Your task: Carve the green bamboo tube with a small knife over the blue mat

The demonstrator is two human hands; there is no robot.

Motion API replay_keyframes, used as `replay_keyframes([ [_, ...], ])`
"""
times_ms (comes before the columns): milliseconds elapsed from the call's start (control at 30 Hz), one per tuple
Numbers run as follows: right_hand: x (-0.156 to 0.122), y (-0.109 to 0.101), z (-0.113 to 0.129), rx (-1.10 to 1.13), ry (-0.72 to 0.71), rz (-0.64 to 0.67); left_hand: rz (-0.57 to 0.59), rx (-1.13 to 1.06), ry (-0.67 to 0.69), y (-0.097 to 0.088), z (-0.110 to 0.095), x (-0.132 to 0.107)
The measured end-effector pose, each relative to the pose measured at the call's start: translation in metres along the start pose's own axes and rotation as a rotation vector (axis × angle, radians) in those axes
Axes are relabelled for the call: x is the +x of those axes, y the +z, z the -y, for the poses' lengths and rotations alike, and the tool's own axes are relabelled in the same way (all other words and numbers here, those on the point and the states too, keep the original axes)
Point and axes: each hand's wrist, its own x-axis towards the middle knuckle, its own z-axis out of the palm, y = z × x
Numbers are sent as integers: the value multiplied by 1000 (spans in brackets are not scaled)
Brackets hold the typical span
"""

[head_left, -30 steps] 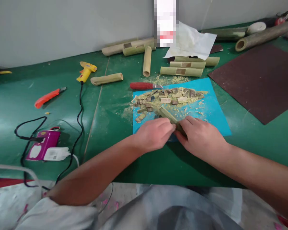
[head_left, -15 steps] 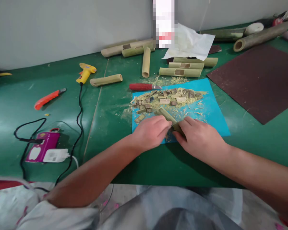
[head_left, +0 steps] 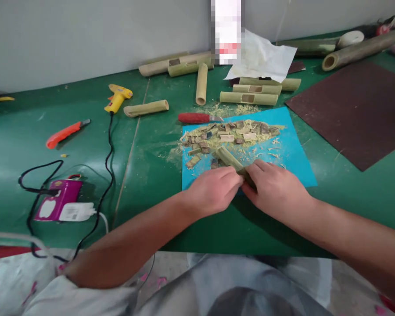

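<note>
A short bamboo tube (head_left: 229, 157) slants over the near edge of a blue sheet (head_left: 298, 153). My right hand (head_left: 274, 186) is wrapped round its near end. My left hand (head_left: 215, 189) is closed in a pinch against the tube, close to the right thumb; whatever lies between its fingertips is hidden. Just beyond the tube, a heap of bamboo chips and shavings (head_left: 232, 134) covers the upper part of the sheet. A red-handled knife (head_left: 194, 117) lies at the sheet's far left edge.
Cut bamboo tubes (head_left: 248, 98) lie behind the sheet, partly under white paper (head_left: 260, 57). To the left are a yellow glue gun (head_left: 116, 98), an orange cutter (head_left: 64, 134) and a purple power box (head_left: 64, 197) with cords. Dark brown sheet (head_left: 352, 114) lies right.
My left hand has shifted slightly right and nearer to me along the tube, uncovering dark chips beside it. My right hand keeps its hold.
</note>
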Motion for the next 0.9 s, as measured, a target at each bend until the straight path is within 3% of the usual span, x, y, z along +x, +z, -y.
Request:
replay_keyframes([
  [133, 0, 2, -1, -4, -1, -29, -179, 35, -116, -2, 6, -1],
  [267, 1, 3, -2, 1, -9, -33, -100, -12, 37, -2, 9, 0],
  [433, 1, 2, -3, 0, 16, -37, -245, -35, -124, -4, 21, 1],
  [533, -1, 2, -4, -4, 2, -84, -264, -119, -140, -5, 21, 2],
  [600, -2, 3, -5, -7, -24, -159, -297, -268, -251, -6, 16, 3],
  [733, -4, 4, -9, -8, -83, -279, -348, -802, -580, -11, 8, 8],
  [900, -3, 4, -13, -3, -118, -284, -298, -1154, -709, -13, 8, 10],
])
